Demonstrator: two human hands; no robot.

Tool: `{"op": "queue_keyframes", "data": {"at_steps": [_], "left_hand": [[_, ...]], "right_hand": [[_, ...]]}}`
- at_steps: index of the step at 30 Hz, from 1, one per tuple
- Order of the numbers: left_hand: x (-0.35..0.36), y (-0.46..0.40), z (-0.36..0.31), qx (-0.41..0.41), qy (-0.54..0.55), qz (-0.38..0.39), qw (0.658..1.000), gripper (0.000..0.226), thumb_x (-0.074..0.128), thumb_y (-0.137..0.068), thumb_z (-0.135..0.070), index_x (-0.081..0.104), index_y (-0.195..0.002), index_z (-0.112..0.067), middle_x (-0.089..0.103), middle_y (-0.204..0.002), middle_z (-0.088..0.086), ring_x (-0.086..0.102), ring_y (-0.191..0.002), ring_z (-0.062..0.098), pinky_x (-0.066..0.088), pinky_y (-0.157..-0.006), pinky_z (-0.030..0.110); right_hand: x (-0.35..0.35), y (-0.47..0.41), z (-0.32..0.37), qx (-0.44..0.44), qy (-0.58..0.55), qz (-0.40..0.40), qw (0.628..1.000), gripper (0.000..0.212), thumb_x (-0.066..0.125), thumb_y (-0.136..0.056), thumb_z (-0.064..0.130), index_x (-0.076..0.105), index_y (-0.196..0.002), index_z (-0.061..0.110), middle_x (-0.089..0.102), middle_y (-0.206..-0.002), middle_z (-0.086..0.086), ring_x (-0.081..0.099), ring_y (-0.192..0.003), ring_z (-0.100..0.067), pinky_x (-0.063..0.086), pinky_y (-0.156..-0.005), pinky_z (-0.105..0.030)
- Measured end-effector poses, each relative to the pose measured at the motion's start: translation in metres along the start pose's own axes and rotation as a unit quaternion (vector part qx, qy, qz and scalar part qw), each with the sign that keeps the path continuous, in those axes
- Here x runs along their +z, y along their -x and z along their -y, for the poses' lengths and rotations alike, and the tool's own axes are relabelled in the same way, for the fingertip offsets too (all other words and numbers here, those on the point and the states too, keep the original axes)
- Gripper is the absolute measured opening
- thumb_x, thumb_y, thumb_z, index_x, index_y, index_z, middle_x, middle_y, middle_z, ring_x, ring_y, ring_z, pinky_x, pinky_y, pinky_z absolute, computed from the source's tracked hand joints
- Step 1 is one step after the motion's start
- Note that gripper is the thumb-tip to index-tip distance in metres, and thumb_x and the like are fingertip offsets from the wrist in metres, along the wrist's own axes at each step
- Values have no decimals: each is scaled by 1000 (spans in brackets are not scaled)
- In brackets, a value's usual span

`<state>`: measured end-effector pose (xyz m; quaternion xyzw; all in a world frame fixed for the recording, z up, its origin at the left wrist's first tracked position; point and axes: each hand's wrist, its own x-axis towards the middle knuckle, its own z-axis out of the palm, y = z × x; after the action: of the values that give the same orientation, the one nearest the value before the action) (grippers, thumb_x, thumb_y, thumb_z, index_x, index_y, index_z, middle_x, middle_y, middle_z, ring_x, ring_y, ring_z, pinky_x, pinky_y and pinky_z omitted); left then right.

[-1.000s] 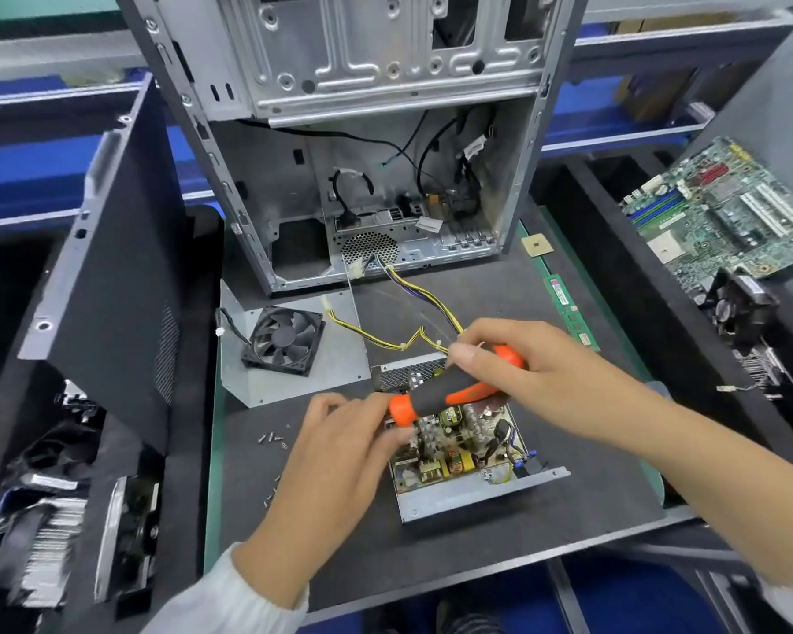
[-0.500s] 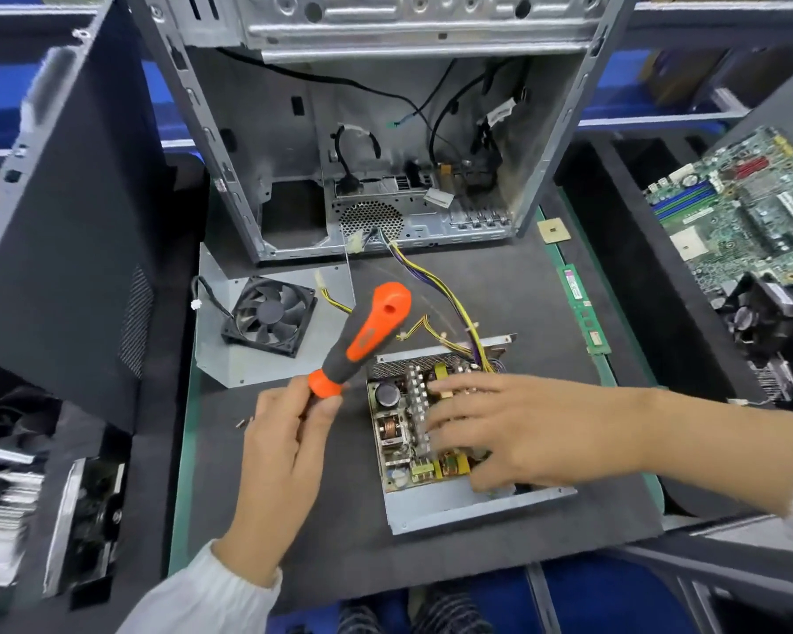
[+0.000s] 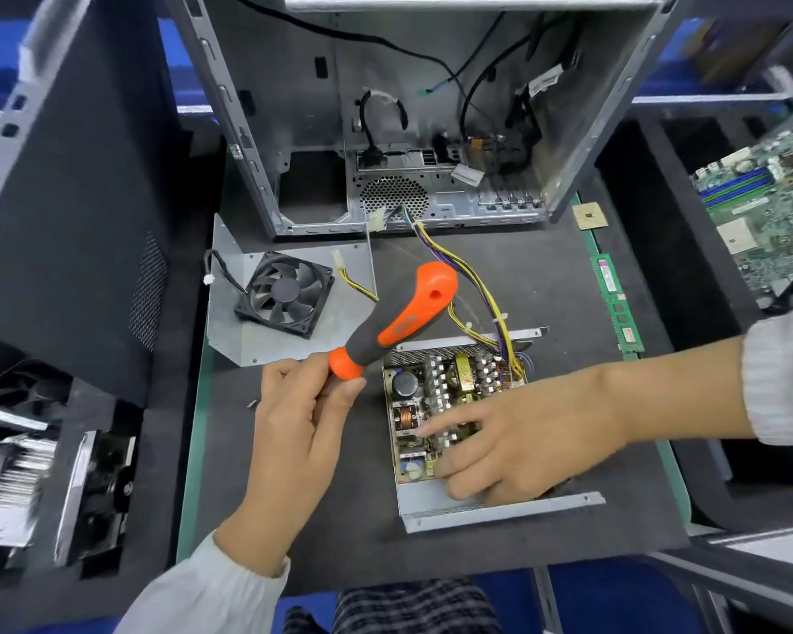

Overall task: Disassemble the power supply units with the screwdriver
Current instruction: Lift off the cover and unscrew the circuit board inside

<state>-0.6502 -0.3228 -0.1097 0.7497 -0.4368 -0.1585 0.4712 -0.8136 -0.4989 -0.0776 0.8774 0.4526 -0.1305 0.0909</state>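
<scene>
Dark mat (image 3: 545,276): one power supply (image 3: 458,404), one screwdriver (image 3: 397,324), two hands.

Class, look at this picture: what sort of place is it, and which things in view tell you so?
Probably a computer-dismantling workbench: a stripped PC case, an opened power supply, and a loose motherboard set aside in a bin.

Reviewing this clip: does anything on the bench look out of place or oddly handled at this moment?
One thing: the left hand grips the screwdriver low, by the shaft end, with the handle pointing up and away, so the tool is not on any screw. The right hand reaches its fingers into the open power supply. A loose screw lies on the mat.
</scene>
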Motion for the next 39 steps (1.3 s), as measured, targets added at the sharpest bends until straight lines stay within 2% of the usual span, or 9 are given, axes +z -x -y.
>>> {"op": "queue_keyframes", "data": {"at_steps": [5, 7, 11, 14, 17, 19, 30, 35, 39], "left_hand": [[1, -1, 0, 3, -2, -10, 1000, 38, 46, -93, -39, 66, -92, -7, 54, -71, 4, 40, -83, 10, 35, -67, 16], [2, -3, 1, 9, -5, -13, 1000, 36, 46, -93, -38, 66, -92, -7, 52, -72, -1, 38, -81, 12, 35, -67, 15], [4, -3, 3, 14, -12, -17, 1000, 37, 46, -94, -37, 67, -94, -7, 54, -71, 2, 37, -81, 14, 35, -69, 15], [6, -3, 3, 13, -9, -16, 1000, 31, 46, -94, -38, 65, -94, -13, 50, -76, -6, 38, -85, 7, 33, -68, 17], [8, -4, 0, 30, -5, -14, 999, 12, 45, -94, -38, 54, -91, -31, 48, -77, -23, 37, -86, 3, 32, -68, 15], [9, -5, -1, 44, -10, -12, 999, 9, 45, -94, -37, 50, -88, -32, 45, -75, -29, 36, -84, 2, 31, -67, 16], [8, -8, 2, 48, -25, -17, 998, 9, 45, -95, -39, 50, -89, -34, 46, -72, -27, 35, -85, 5, 33, -66, 25], [-4, -11, 1, 51, -35, -27, 998, 10, 45, -94, -39, 42, -87, -44, 46, -73, -28, 36, -86, 6, 31, -66, 20], [-12, -12, 0, 54, -29, -37, 997, 11, 46, -94, -36, 42, -88, -44, 48, -74, -28, 35, -84, 6, 32, -66, 23]], "right_hand": [[10, 0, 2, 8, -12, -21, 1000, 38, 34, -92, 8, 68, -92, 25, 53, -111, 4, 43, -120, -22, 14, -116, -51], [12, -1, 3, 8, -8, -23, 1000, 33, 39, -93, 9, 68, -92, 25, 52, -110, 5, 41, -120, -21, 15, -116, -51], [13, -2, 3, 9, -1, -24, 1000, 24, 47, -93, 12, 66, -87, 26, 51, -107, 5, 41, -120, -20, 16, -115, -51], [13, -2, 4, 31, -21, -23, 999, 24, 49, -91, 12, 67, -81, 26, 51, -105, 3, 42, -120, -20, 14, -115, -53], [13, -5, 6, 54, -45, -20, 997, 26, 48, -89, 11, 67, -78, 26, 51, -105, 2, 42, -121, -21, 9, -116, -56], [12, -6, 7, 62, -53, -17, 997, 26, 49, -89, 11, 68, -78, 26, 52, -107, 2, 42, -123, -21, 8, -116, -56], [10, -8, 6, 70, -72, -18, 995, 26, 51, -87, 10, 70, -78, 25, 53, -106, 4, 43, -121, -20, 4, -116, -56], [6, -7, 6, 79, -87, -27, 993, 25, 53, -87, 8, 70, -74, 22, 54, -102, 3, 46, -117, -20, 8, -116, -54], [-3, -6, 6, 99, -159, -54, 981, 26, 46, -86, 4, 66, -74, 14, 56, -97, -1, 52, -111, -23, 10, -117, -51]]}}
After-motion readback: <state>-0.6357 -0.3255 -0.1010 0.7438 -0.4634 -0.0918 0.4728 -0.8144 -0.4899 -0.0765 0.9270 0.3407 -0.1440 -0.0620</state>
